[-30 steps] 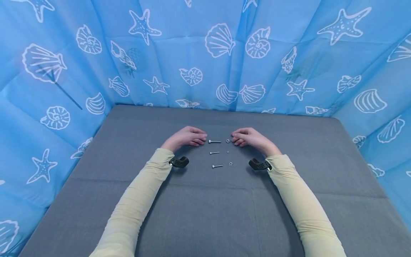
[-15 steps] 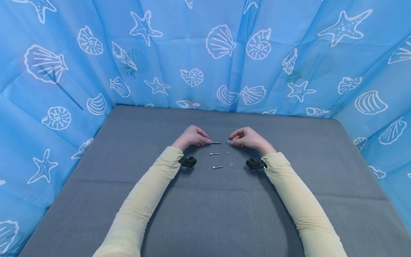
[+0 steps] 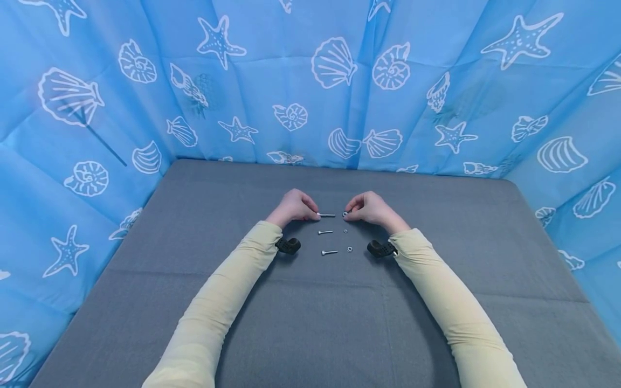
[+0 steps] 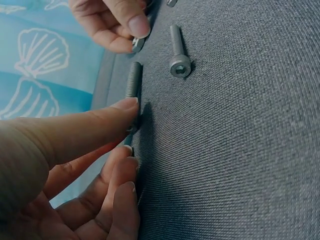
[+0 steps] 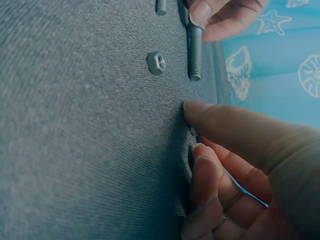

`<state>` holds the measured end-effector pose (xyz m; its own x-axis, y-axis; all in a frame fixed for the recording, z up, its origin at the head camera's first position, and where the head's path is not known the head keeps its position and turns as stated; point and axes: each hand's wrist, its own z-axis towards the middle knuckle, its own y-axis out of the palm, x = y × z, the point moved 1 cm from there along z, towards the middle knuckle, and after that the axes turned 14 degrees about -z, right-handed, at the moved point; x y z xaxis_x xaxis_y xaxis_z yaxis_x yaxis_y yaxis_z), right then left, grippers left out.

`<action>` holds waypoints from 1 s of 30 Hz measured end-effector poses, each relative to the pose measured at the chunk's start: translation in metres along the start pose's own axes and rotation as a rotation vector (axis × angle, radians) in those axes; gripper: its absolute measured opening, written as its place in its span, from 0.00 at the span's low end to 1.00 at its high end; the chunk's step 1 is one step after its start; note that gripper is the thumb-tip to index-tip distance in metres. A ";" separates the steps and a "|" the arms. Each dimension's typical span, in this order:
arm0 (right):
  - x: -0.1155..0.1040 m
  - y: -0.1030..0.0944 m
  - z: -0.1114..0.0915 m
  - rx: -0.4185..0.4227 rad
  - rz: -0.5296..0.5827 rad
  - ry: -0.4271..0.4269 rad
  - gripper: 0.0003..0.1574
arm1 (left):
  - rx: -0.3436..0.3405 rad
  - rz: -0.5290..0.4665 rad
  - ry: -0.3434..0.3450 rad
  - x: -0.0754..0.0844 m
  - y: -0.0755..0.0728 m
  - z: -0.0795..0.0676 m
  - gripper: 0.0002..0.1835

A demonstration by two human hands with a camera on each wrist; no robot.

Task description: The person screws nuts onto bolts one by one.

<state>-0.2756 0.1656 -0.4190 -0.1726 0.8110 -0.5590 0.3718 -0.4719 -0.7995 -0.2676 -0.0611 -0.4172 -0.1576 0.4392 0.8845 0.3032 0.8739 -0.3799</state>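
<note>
Thumb and fingers of my left hand [image 3: 294, 206] pinch the farthest and largest bolt [image 4: 133, 80] at its head end. Its threaded shank points right, lying low along the cloth. Opposite, my right hand [image 3: 371, 207] pinches a hex nut [image 4: 137, 44] between thumb and fingers; in the right wrist view the thumb mostly hides it. A short gap separates bolt tip and nut. Nearer to me lies a smaller socket-head bolt [image 3: 325, 232] with a tiny nut [image 3: 345, 231] to its right. Nearest is another bolt [image 3: 330, 252], paired with a nut [image 3: 350, 249].
Grey cloth covers the table [image 3: 301, 323], with fold creases across it. A blue curtain [image 3: 291, 81] printed with shells and starfish hangs along the back and sides. Each wrist wears a black camera mount, one on the left [image 3: 288, 246] and one on the right [image 3: 381, 248].
Both hands have moved inward. The left has gone right and taken the far bolt's head between its fingers; the right has gone left and taken the far nut. The other bolts and nuts stay put.
</note>
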 end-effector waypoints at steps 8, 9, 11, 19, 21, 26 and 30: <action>0.000 0.001 0.002 0.012 -0.050 0.007 0.11 | 0.015 0.035 0.015 -0.001 0.003 0.001 0.08; 0.000 0.001 0.002 0.014 -0.056 0.006 0.11 | 0.016 0.036 0.015 -0.002 0.003 0.002 0.08; 0.000 0.001 0.001 0.015 -0.064 0.006 0.11 | 0.017 0.042 0.016 -0.002 0.003 0.002 0.08; 0.004 0.000 0.001 -0.001 -0.036 -0.005 0.09 | 0.011 0.076 0.034 -0.002 0.001 0.000 0.08; 0.006 -0.001 0.001 -0.003 -0.014 -0.004 0.10 | 0.002 0.073 0.040 -0.001 0.001 -0.002 0.07; 0.011 -0.004 -0.001 -0.002 0.063 -0.005 0.13 | -0.012 0.071 0.059 0.001 -0.002 -0.006 0.07; 0.015 -0.006 -0.005 -0.002 0.186 0.003 0.16 | -0.002 0.030 0.060 -0.002 -0.004 -0.009 0.08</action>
<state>-0.2761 0.1819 -0.4217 -0.0982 0.7108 -0.6965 0.3985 -0.6132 -0.6820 -0.2600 -0.0673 -0.4152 -0.0920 0.4516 0.8875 0.3084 0.8604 -0.4058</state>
